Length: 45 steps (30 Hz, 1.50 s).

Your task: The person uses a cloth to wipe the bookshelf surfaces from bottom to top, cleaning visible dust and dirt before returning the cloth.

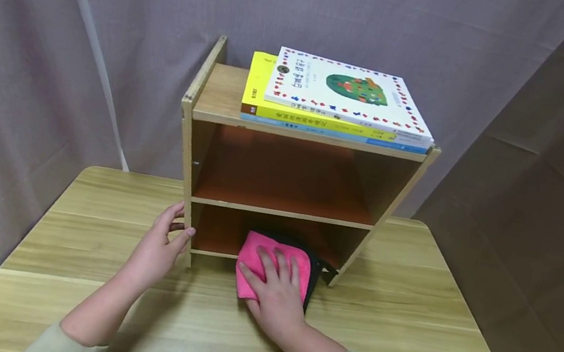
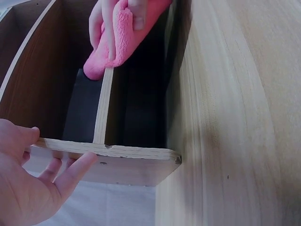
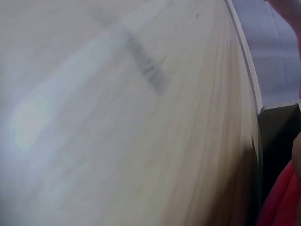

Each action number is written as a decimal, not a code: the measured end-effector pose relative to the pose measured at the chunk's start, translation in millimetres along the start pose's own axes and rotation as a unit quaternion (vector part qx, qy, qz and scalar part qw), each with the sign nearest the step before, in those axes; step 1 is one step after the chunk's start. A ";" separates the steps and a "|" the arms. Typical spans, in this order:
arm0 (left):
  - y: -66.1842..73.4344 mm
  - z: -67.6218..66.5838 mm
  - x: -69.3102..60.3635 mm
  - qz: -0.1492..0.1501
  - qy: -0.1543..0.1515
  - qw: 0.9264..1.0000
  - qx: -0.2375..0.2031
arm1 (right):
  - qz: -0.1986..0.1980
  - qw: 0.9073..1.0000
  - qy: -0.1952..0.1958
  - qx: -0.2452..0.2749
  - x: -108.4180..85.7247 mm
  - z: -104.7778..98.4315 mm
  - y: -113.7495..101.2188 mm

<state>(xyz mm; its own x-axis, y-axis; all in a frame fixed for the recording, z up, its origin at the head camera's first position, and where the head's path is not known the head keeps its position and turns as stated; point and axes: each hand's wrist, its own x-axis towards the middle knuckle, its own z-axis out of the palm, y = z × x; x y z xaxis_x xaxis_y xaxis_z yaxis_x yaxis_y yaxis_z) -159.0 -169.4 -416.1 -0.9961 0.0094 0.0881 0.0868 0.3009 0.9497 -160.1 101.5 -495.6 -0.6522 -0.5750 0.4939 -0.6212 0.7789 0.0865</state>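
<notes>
Find pink cloth (image 1: 251, 251) at 6 o'clock on the shelf unit (image 1: 288, 174), folded over the front edge of the bottom shelf (image 1: 217, 233). Record right hand (image 1: 280, 299) gripping that cloth, fingers spread in the head view; confirm in the left wrist view digits on both sides of a fold. Record left hand (image 1: 160, 246) at 8 o'clock, lightly gripping the side panel (image 1: 189, 167) at its front edge. Note black item (image 1: 316, 277) at 3 o'clock beside the cloth; cannot identify. Note at least 3 stacked books (image 1: 350, 97) at 12 o'clock, on the top board. Judge work at the bottom shelf in progress, unfinished. Judge stretch toward 9 o'clock possibly outstanding. Cannot confirm completion at the middle shelf (image 1: 281, 213) or top board.
</notes>
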 end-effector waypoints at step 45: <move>0.5 -2.2 -0.9 0.015 0.015 1.000 0.023 | -0.034 0.997 -0.024 -0.057 48.5 15.3 -64.1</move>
<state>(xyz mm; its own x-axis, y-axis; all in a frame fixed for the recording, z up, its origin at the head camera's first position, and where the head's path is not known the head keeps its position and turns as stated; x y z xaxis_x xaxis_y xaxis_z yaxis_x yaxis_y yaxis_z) -158.1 -171.4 -415.0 -0.9921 -0.0100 0.1253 0.1142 0.3444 0.9318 -158.6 19.9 -490.4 -0.6323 -0.6370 0.4410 -0.6128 0.7595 0.2184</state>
